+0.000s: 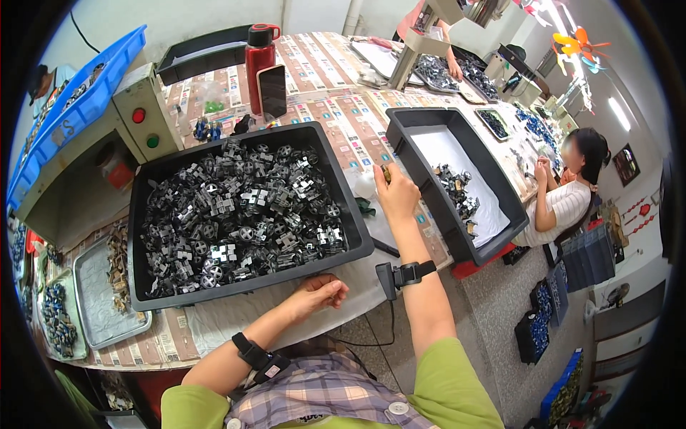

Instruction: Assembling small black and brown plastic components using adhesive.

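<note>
Black parts with silvery faces fill the large tray at the near edge of the surface, and the step in hand looks like handling single pieces between it and the narrower tray at the surface's right edge. Between the two trays, the right hand hangs over the surface, forearm reaching forward, thumb and fingers closed in a pinch on a small brownish piece. Just beyond the large tray's near edge, toward its right corner, the left hand has its fingers loosely curled; whether they hold anything cannot be told. The next move seems to call for a firm pinch and, if toward the narrower tray, enough height to clear its left rim.
</note>
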`<action>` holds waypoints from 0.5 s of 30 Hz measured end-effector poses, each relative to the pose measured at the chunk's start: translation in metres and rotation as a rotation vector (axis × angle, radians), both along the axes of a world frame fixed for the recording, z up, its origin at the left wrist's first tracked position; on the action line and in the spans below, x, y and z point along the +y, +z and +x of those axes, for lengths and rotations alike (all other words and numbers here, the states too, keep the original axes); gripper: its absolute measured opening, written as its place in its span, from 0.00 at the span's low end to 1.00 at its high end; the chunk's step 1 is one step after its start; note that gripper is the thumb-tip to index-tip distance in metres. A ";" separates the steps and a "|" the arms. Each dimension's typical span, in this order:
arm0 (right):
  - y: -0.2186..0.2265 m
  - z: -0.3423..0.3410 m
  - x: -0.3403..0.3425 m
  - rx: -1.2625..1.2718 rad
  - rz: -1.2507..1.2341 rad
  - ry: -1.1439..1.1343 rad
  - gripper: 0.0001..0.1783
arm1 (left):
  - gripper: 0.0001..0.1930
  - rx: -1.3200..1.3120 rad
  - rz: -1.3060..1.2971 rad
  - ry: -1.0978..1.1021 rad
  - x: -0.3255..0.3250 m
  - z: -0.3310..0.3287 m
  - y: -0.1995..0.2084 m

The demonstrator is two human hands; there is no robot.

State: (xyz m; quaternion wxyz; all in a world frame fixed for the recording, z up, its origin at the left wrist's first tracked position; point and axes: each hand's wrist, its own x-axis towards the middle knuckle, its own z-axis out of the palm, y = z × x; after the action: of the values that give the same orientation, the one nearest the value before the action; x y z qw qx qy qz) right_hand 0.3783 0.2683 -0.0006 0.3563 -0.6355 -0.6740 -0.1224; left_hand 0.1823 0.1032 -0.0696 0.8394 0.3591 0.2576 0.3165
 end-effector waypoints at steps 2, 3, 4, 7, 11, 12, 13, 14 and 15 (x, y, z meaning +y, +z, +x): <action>-0.002 0.000 0.002 -0.014 -0.006 0.000 0.16 | 0.15 -0.003 0.002 0.001 0.000 0.000 -0.001; -0.004 0.001 0.003 -0.039 0.001 0.010 0.15 | 0.15 -0.006 -0.002 -0.002 0.000 0.000 -0.002; -0.005 0.002 0.003 -0.064 0.007 0.020 0.15 | 0.15 -0.010 -0.005 -0.005 0.001 0.000 -0.002; -0.005 0.002 0.003 -0.062 0.007 0.032 0.15 | 0.15 -0.022 -0.002 -0.003 0.001 0.000 -0.003; -0.003 0.000 0.003 -0.064 -0.005 0.047 0.14 | 0.15 -0.033 -0.007 -0.002 0.001 0.000 -0.002; -0.002 -0.001 0.004 -0.061 -0.011 0.055 0.14 | 0.15 -0.026 -0.010 0.002 0.001 -0.001 0.000; -0.001 -0.001 0.004 -0.059 -0.016 0.062 0.14 | 0.15 -0.020 -0.012 0.006 0.001 -0.001 0.001; -0.002 -0.001 0.005 -0.058 -0.016 0.065 0.14 | 0.15 -0.019 -0.012 0.008 0.001 -0.001 0.002; -0.003 0.000 0.005 -0.060 -0.016 0.061 0.13 | 0.15 -0.021 -0.009 0.005 0.002 -0.001 0.001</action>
State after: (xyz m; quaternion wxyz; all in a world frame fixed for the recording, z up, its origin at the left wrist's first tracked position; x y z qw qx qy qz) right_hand 0.3779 0.2737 -0.0035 0.3345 -0.6134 -0.7044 -0.1253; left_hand 0.1817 0.1047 -0.0685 0.8429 0.3513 0.2512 0.3209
